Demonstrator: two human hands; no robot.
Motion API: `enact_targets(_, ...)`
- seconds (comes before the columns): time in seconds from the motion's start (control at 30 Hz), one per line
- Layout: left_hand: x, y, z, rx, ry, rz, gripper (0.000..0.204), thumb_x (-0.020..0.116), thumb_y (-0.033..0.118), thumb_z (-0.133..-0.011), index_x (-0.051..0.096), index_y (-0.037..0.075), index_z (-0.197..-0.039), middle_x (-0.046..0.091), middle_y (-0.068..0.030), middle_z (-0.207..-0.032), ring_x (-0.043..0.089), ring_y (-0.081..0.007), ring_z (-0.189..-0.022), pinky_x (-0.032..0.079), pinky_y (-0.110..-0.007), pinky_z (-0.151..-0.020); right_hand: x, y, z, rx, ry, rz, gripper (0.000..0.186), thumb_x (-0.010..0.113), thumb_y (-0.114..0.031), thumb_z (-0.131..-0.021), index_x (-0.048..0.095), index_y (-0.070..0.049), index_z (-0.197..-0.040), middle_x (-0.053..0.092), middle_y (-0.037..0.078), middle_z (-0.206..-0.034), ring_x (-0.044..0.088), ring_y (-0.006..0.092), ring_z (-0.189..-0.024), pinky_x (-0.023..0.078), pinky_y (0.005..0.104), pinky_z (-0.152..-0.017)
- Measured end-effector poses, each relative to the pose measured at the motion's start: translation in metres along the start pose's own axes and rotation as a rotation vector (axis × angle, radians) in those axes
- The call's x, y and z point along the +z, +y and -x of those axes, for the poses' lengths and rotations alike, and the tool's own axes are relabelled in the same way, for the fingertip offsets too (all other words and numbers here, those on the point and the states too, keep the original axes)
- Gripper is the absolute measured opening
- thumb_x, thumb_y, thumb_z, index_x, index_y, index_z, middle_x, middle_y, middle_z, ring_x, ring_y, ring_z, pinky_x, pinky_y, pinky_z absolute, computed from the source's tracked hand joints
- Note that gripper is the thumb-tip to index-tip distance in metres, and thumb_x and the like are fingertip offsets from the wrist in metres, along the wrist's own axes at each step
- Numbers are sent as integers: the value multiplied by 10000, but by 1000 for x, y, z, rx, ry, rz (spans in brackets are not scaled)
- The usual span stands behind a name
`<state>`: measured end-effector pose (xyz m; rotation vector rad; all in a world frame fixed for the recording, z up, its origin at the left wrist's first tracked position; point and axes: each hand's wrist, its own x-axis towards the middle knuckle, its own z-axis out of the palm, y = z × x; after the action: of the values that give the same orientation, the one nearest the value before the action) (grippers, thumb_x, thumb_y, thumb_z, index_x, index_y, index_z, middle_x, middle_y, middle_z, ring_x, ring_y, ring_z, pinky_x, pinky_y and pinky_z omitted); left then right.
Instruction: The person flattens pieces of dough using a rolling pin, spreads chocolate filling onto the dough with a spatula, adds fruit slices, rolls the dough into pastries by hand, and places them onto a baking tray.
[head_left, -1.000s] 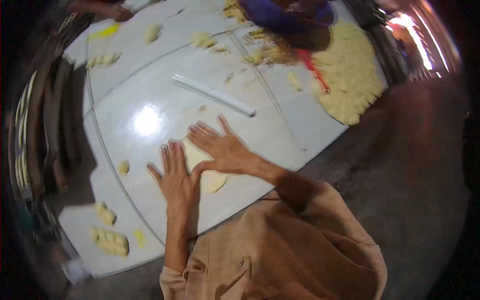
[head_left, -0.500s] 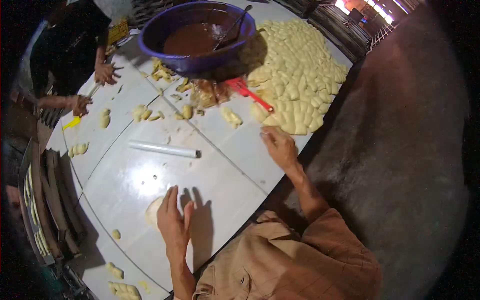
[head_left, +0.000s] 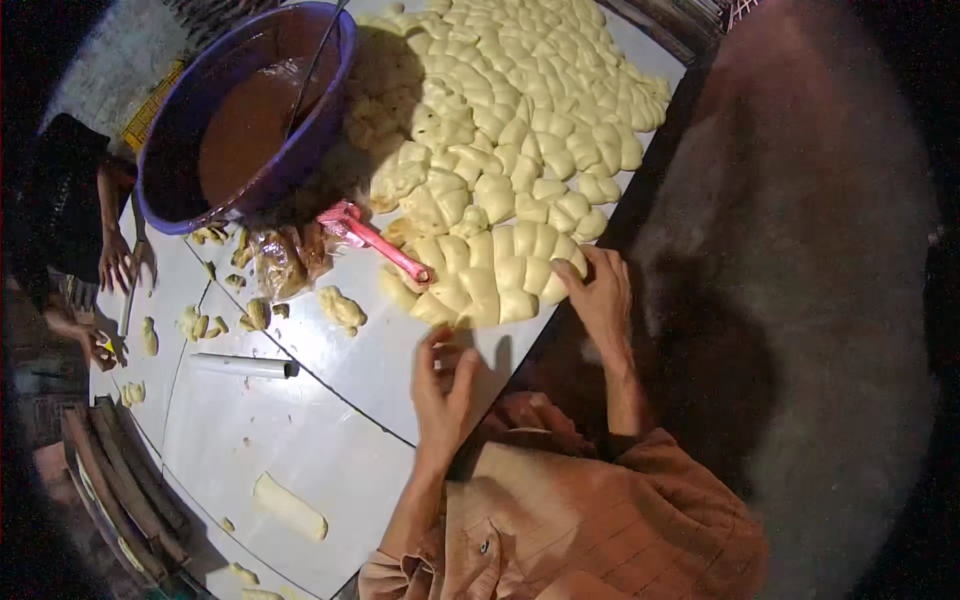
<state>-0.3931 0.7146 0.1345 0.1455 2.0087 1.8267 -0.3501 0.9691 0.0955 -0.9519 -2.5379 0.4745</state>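
Many dough pieces (head_left: 500,275) crowd the right edge of the counter (head_left: 230,430). The right hand (head_left: 603,310) curls fingers at their border, any pinch unclear; the left hand (head_left: 440,395), fingers loosely parted, is just beside them.

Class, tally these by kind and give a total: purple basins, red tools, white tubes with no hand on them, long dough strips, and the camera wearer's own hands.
Purple basin: 1
Red tool: 1
White tube, untouched: 1
Long dough strip: 1
Wearer's left hand and right hand: 2
Total: 6
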Motion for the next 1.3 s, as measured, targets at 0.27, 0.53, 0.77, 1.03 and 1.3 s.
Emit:
enact_targets(0.27,50,5,-29,555,-78,-670,505,734,175,-886,579,45,-1349,595,-172,-1347,583,-351,-1186,466,-458,-987,25,-1,-9,227,-148,-625,355,819,-250,-861,592,-2,-974,648,84,-964,589,143,-800,509,318,-696)
enact_targets(0.53,58,-6,-84,708,-89,-1167,614,657,242,-907,478,80,-1472,499,-71,-1504,463,-272,-1354,352,-521,-1067,6,-31,-11,210,-312,-303,729,836,-489,-788,614,65,-1208,692,281,-1128,671,423,-1078,526,472,-894)
enact_targets(0.77,55,-21,-94,756,-125,-1274,622,655,328,-924,482,73,-1465,477,-79,-1534,436,-277,-1392,328,-533,-1076,27,-5,-14,321,-399,-953,620,804,-251,-756,588,53,-1252,666,195,-1125,641,287,-1070,495,402,-982)
enact_targets(1.03,61,-17,-85,608,-196,-1228,668,618,383,-948,444,57,-1504,399,-107,-1598,337,-319,-1482,266,-661,-1116,-42,30,-8,530,-421,-1391,579,742,-123,-747,579,4,-1288,673,129,-1133,661,266,-1021,533,364,-927)
enact_targets(1.3,63,-19,-88,683,-125,-1294,570,616,285,-947,482,55,-1450,443,-141,-1547,346,-319,-1466,273,-636,-1100,-161,-37,-7,151,-186,-1509,537,739,-187,-730,540,-15,-1199,649,105,-1042,651,218,-987,542,326,-887)
